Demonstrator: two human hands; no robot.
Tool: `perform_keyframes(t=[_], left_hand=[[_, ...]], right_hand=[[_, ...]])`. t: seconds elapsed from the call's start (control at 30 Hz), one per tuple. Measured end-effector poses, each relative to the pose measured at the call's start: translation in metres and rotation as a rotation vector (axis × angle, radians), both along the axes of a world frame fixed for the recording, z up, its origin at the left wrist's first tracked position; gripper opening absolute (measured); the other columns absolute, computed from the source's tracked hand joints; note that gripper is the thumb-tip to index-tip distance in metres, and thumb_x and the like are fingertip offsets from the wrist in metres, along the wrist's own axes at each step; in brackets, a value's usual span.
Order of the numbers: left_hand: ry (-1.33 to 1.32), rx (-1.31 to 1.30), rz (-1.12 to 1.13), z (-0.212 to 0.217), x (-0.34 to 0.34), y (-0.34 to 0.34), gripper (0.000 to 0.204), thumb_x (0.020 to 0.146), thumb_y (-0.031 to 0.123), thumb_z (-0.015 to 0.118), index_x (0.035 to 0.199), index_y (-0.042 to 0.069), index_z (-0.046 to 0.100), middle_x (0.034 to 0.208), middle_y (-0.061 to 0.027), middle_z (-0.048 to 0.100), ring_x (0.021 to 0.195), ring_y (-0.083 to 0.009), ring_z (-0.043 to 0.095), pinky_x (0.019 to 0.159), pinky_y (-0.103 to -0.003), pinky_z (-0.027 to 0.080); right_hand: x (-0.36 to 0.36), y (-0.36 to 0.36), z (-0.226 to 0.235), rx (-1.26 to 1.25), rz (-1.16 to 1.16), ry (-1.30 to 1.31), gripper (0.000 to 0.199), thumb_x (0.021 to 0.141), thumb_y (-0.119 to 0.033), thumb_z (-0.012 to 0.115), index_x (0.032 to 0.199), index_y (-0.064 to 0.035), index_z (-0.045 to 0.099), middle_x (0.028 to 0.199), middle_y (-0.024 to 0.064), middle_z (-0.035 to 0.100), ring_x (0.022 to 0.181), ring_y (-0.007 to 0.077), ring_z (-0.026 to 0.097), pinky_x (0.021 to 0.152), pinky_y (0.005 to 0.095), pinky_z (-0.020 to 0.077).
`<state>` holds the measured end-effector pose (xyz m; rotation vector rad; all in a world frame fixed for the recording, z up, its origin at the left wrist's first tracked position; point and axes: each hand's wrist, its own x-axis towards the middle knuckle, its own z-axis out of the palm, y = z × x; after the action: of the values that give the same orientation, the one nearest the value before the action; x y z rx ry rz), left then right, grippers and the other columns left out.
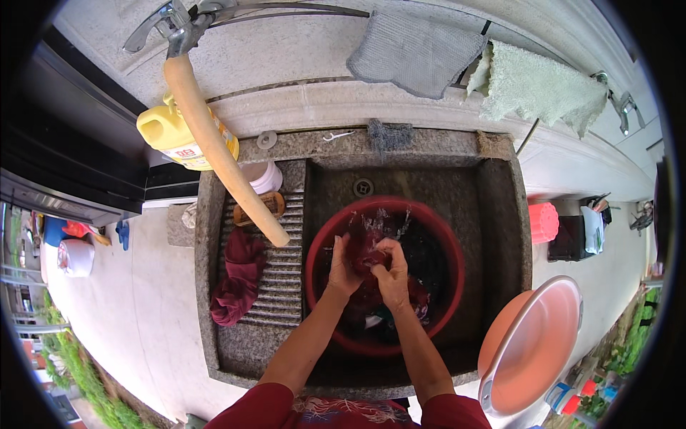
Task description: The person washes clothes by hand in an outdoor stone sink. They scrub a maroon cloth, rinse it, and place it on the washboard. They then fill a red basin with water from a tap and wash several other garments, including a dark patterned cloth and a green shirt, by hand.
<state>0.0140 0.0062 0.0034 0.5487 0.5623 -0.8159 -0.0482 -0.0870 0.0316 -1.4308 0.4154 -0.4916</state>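
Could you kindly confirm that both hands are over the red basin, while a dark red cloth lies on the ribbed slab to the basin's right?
Not quite: the dark red cloth lies on the ribbed slab to the basin's left, not its right, as the head view shows. The left hand and right hand are indeed both over the red basin.

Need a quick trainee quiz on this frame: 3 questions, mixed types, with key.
1. True or false: the maroon cloth lies on the ribbed washboard.
2. What hangs just left of the pale green cloth? a) a coiled rope b) a grey cloth c) a yellow jug
3. Name what is between the left hand and the right hand, and the vessel below.

Key: 1. True. 2. b. 3. A dark red wet cloth, over the red basin.
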Motion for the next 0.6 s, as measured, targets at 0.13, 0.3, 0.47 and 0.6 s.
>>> perform_keyframes(t=[0.13, 0.3, 0.47, 0.6], left_hand=[[-0.264, -0.203, -0.108, -0.036, -0.012, 0.013, 0.051, 0.089, 0.047, 0.049, 0.128, 0.015, 0.041, 0.117, -0.005, 0.052, 0.106, -0.0191, 0.051, 0.091, -0.037, 0.043], [-0.486, -0.283, -0.164, -0.023, -0.031, 0.026, 0.033, 0.095, 0.034, 0.043, 0.12, 0.012, 0.045, 0.108, -0.0048, 0.054, 0.098, -0.0174, 0.054, 0.085, -0.034, 0.047], [-0.073, 0.113, -0.182, 0.05, -0.036, 0.01, 0.029, 0.094, 0.033, 0.045, 0.111, 0.011, 0.054, 0.103, -0.0036, 0.06, 0.094, -0.0176, 0.059, 0.081, -0.034, 0.05], [-0.192, -0.194, -0.139, 0.011, -0.028, 0.038, 0.028, 0.094, 0.036, 0.045, 0.099, 0.012, 0.058, 0.091, -0.0015, 0.061, 0.084, -0.0165, 0.06, 0.073, -0.029, 0.05]], right_hand=[[-0.025, 0.075, 0.068, -0.724, 0.13, 0.03, 0.02, 0.063, -0.008, 0.066, 0.083, -0.013, 0.064, 0.08, 0.0067, 0.053, 0.072, 0.0252, 0.056, 0.065, 0.0309, 0.0437], [0.008, 0.062, 0.053, -0.946, -0.117, 0.052, 0.03, 0.067, -0.028, 0.073, 0.055, -0.0094, 0.053, 0.057, 0.0054, 0.05, 0.05, 0.0256, 0.054, 0.05, 0.0389, 0.0416], [0.029, 0.005, 0.044, -0.371, -0.092, 0.419, 0.039, 0.081, -0.034, 0.061, 0.063, 0.0, 0.059, 0.061, 0.0186, 0.058, 0.059, 0.0375, 0.057, 0.05, 0.0414, 0.042], [0.001, 0.071, 0.06, -0.822, -0.096, 0.061, 0.028, 0.072, -0.024, 0.07, 0.056, -0.0065, 0.055, 0.061, 0.0118, 0.056, 0.051, 0.0327, 0.055, 0.048, 0.0396, 0.0447]])
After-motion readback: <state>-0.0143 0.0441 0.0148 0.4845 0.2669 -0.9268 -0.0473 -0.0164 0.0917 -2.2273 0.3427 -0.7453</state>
